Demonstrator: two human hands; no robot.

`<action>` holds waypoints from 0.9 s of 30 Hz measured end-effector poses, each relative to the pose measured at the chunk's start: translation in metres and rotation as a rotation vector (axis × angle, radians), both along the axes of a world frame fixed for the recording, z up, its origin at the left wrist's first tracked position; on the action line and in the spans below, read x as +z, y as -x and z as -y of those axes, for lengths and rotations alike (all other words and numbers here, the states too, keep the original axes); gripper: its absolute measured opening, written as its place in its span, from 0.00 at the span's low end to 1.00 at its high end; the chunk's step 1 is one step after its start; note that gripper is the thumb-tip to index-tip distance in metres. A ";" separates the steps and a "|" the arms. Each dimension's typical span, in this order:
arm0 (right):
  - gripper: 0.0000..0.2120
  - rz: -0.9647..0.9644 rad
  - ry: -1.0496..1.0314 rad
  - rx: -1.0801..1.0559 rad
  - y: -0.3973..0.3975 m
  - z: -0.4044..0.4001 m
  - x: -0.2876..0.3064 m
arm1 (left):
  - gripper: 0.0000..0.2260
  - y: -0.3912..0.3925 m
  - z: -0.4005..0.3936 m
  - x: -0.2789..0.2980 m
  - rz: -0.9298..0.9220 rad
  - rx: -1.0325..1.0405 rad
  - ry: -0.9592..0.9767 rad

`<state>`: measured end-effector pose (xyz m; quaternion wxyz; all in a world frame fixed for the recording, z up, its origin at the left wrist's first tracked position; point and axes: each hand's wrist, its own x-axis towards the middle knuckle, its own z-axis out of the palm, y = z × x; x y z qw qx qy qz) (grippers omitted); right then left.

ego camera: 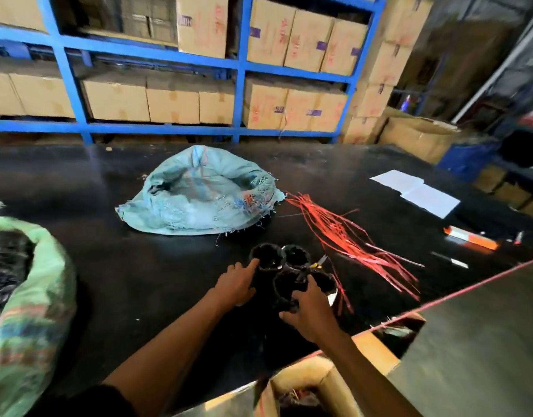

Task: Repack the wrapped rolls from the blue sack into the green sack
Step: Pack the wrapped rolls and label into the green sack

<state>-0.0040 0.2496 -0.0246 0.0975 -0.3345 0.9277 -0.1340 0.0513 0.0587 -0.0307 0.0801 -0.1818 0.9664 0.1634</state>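
Several black wrapped rolls point(271, 260) stand upright in a tight cluster on the black table, near its front edge. My left hand point(236, 282) lies against the left side of the cluster, fingers stretched onto the far-left roll. My right hand point(311, 308) curls round the nearest roll point(284, 288) from the front. The blue sack point(199, 197) lies slumped and open behind them, mid-table. The green sack point(30, 311) stands at the left edge, its mouth open, with black wrapped rolls point(3, 266) inside.
Red plastic strings point(349, 233) fan out right of the rolls, small scissors point(316, 264) among them. White papers point(415, 191), an orange-white box point(469, 239) and a pen point(450, 260) lie far right. Open cardboard boxes point(304, 383) stand below the front edge. Blue shelving point(241, 67) with cartons stands behind.
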 end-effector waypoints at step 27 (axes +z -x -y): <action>0.32 0.598 0.857 0.341 -0.250 0.331 0.083 | 0.25 -0.378 0.248 0.109 -0.778 0.917 -0.410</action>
